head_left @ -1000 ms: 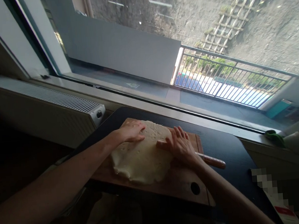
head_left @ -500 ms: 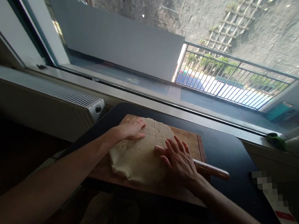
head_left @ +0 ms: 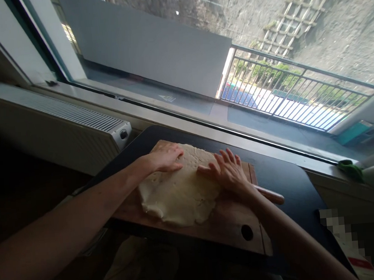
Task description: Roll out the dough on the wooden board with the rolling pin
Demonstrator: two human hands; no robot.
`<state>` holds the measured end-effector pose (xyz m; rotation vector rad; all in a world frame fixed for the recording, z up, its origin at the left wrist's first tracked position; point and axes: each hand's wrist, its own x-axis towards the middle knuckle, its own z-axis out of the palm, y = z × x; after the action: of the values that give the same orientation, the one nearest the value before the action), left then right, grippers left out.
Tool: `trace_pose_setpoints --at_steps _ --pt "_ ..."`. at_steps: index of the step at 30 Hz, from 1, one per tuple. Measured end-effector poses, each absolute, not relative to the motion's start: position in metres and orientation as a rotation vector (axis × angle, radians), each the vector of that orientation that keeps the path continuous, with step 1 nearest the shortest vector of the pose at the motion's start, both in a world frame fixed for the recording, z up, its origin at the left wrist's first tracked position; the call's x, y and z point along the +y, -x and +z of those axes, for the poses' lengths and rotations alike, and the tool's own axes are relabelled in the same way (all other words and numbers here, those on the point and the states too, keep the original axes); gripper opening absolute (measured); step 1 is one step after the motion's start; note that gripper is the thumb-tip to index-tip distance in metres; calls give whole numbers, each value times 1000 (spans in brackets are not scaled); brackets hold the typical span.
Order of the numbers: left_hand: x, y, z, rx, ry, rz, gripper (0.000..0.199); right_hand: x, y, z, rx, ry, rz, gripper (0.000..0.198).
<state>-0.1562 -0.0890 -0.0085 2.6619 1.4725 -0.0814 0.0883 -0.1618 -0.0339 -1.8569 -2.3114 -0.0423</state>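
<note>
A wide, flattened sheet of dough (head_left: 178,196) lies on a wooden board (head_left: 227,234), its edge uneven and its surface pitted in places. My left hand (head_left: 167,156) rests open on the far left part of the dough, thumb apart from the fingers. Beneath my right hand (head_left: 230,169) is a wooden rolling pin (head_left: 270,194); the palm lies over it, with the fingers stretched out and spread. One end of the pin reaches onto the dough, and the other sticks out past the board's right side. The middle of the pin is hidden by the hand and wrist.
The board sits on a dark table (head_left: 284,180) against a window sill (head_left: 186,125). A white radiator (head_left: 109,141) stands left of the table. Something green (head_left: 350,170) lies on the sill at right. Outside the glass is a metal railing (head_left: 293,90).
My right hand has moved away from me across the dough, towards the window, along with the rolling pin. The board's round hole now shows. My left hand stays on the dough.
</note>
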Motion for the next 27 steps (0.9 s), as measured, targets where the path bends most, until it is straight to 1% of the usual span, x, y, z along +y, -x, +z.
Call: trace_pose_setpoints --at_steps 3,7,9,11,13,15,16,18,20,22,25,27 --pt "-89 157 -9 1454 -2704 -44 38 -147 -91 -30 -2222 1979 30 59" --pt "-79 160 -11 1486 -2607 21 40 -187 -81 -40 -2432 1669 -21 61" --pt "-69 161 -10 1590 -2527 68 42 -189 -81 -40 -2425 1669 -52 60" --pt "-60 162 -9 1814 -2423 137 51 -170 -84 -35 -2326 1823 -30 58" --pt "-51 163 -9 2034 -2267 135 65 -151 -88 -28 -2237 1994 76 59" --pt "-45 164 -10 2128 -2130 63 75 -152 -88 -27 -2254 1988 107 60" --pt "-43 164 -11 2114 -2111 28 77 -161 -86 -29 -2302 1915 86 60" --pt "-41 164 -14 2055 -2150 21 72 -184 -81 -35 -2408 1712 0 61" --pt "-41 161 -17 1990 -2220 43 61 -195 -78 -40 -2446 1629 -48 63" --pt "-44 157 -19 1916 -2272 86 51 -180 -81 -37 -2366 1717 -66 59" --pt "-50 148 -22 1794 -2327 171 41 -145 -87 -28 -2206 1951 19 58" --pt "-53 143 -23 1761 -2337 232 34 -148 -86 -27 -2208 1949 33 58"
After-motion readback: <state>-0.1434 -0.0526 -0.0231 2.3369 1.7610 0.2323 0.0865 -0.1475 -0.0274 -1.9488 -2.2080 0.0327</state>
